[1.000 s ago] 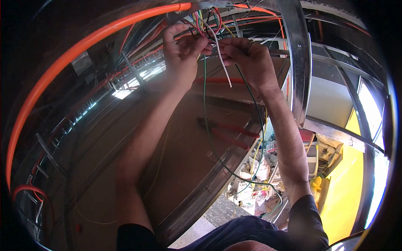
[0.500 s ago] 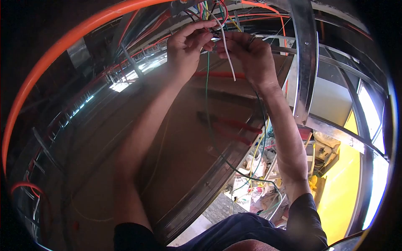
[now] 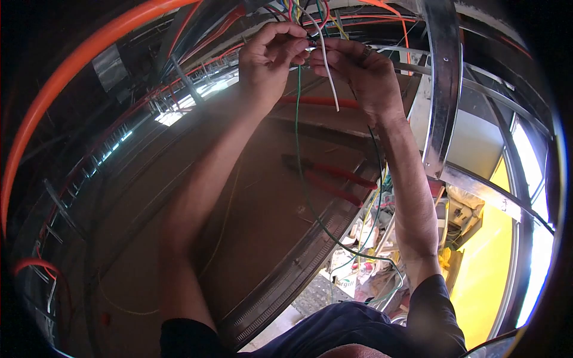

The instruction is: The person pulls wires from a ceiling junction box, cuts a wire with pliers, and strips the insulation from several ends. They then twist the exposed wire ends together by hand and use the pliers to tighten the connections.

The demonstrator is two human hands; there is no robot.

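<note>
My left hand point(image 3: 265, 65) is raised to the top of the view, thumb and forefinger pinching a thin dark wire point(image 3: 311, 41). Close beside it on the right, my right hand point(image 3: 367, 74) grips the same stretch of wire; its exact ends are hidden by the fingers. A white wire point(image 3: 329, 68) hangs loose between the hands. Above them comes a bundle of coloured wires point(image 3: 298, 11). One long green wire point(image 3: 297, 113) drops past my left fingertips and curves down to the right. Another dark wire point(image 3: 377, 152) runs down behind my right wrist.
Red-handled pliers point(image 3: 334, 176) lie on the brown board point(image 3: 262, 203) below my hands. A thick orange conduit point(image 3: 65, 77) arcs across the left. Metal studs point(image 3: 441, 89) stand at right. Far below are cluttered materials point(image 3: 370, 238) and a yellow panel point(image 3: 486, 262).
Both hands stay together at the wire, with small shifts of the fingers. The view has shifted slightly, and my right hand sits a little farther right.
</note>
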